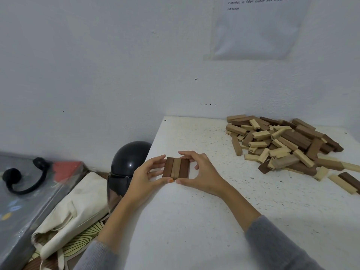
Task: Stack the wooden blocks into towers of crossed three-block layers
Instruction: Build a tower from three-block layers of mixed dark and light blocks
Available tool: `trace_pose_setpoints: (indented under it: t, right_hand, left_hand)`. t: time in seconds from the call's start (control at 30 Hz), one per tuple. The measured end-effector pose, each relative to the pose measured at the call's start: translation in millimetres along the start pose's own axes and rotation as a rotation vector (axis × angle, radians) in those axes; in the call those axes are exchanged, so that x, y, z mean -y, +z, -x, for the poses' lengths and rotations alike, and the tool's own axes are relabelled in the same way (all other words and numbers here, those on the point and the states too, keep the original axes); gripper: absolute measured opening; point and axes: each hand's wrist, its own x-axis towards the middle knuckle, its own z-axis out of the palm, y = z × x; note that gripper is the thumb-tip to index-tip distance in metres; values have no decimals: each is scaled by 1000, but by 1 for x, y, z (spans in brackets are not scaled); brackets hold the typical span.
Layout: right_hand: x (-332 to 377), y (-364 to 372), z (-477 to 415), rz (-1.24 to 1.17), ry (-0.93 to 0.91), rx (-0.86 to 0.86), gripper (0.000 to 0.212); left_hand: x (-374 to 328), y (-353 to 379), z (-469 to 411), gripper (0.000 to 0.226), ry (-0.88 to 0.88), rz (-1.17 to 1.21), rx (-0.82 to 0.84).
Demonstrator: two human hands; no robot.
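Observation:
Three wooden blocks (176,168) lie flat side by side on the white table (194,221), two dark ones flanking a lighter one, forming one layer near the table's left edge. My left hand (148,176) holds the layer from the left, its fingers on the left side and its thumb at the near end. My right hand (202,172) holds it from the right, with fingers over the far end and thumb at the near end. A large loose pile of wooden blocks (284,143), light and dark, lies at the back right of the table.
A few stray blocks (344,182) lie at the right edge. Left of the table, lower down, sit a black helmet (127,160), a cream cloth bag (76,211) and a grey surface with a black hook (25,176). A white wall is close behind.

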Motion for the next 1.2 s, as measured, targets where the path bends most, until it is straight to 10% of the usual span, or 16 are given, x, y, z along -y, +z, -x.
trace_pose_setpoints:
  t: [1.2]
  right_hand:
    - [1, 0, 0, 31, -23, 15, 83]
  left_hand:
    - [1, -2, 0, 73, 14, -19, 41]
